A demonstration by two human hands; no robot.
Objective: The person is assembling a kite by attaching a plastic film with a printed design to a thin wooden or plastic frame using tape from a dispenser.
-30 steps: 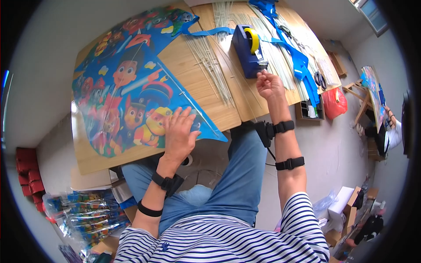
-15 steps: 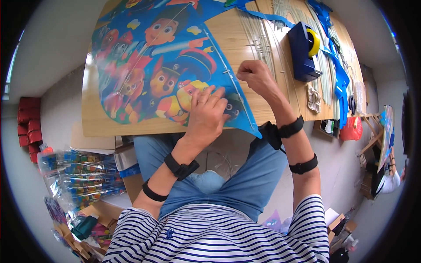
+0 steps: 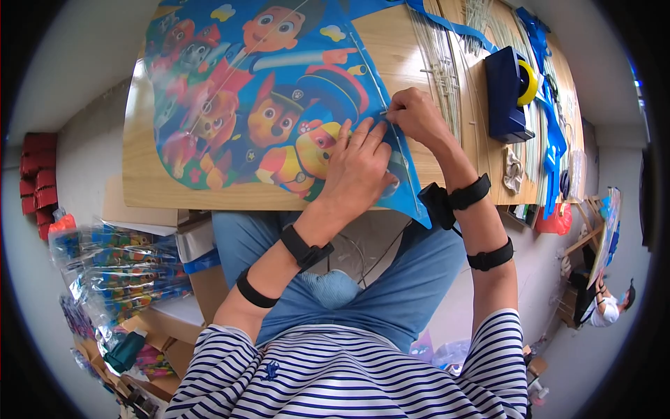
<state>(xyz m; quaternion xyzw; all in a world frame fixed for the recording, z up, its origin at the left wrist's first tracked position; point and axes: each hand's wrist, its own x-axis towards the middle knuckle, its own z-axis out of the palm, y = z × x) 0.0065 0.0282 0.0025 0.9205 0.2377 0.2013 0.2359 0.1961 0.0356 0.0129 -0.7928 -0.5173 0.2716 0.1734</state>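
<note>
A blue kite (image 3: 230, 80) printed with cartoon characters lies spread on the table, its lower right corner hanging past the near edge. Thin rods run across it, one along its right edge. My left hand (image 3: 356, 164) rests flat on the kite, fingers stretched out beside that rod. At the rod, the fingers of my right hand (image 3: 417, 117) are closed in a pinch, with a small white fitting (image 3: 383, 112) showing at their tips. The rest of the fitting is hidden by the fingers.
A dark blue tape dispenser (image 3: 504, 98) with yellow tape stands to the right. Around it lie bundles of thin rods (image 3: 441, 77) and blue strips (image 3: 553, 140). Wrapped packages (image 3: 125, 269) lie lower left; another person (image 3: 606, 307) is at the far right.
My right hand has come from beside the kite onto its right-edge rod, fingers pinched there. My left hand still presses the kite. The whole view has shifted slightly.
</note>
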